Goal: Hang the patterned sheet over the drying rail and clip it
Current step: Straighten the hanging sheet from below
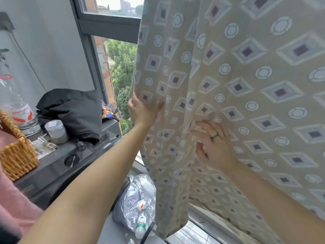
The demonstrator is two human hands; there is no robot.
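Note:
A beige patterned sheet [237, 81] with grey diamonds and pale rings hangs down from above the top of the frame and fills the right half of the view. The drying rail and any clips are out of sight. My left hand [143, 110] grips the sheet's left edge, fingers curled around the hem. My right hand [213, 144], wearing a ring, lies flat against the cloth a little lower and to the right, fingers spread.
A dark machine top [58, 166] stands at the left with a wicker basket [16, 155], a clear bottle [19, 110], a small jar [56, 132] and a black garment [73, 111]. Below, a plastic bag [139, 194] and a bottle [141, 224] lie by the window [109, 27].

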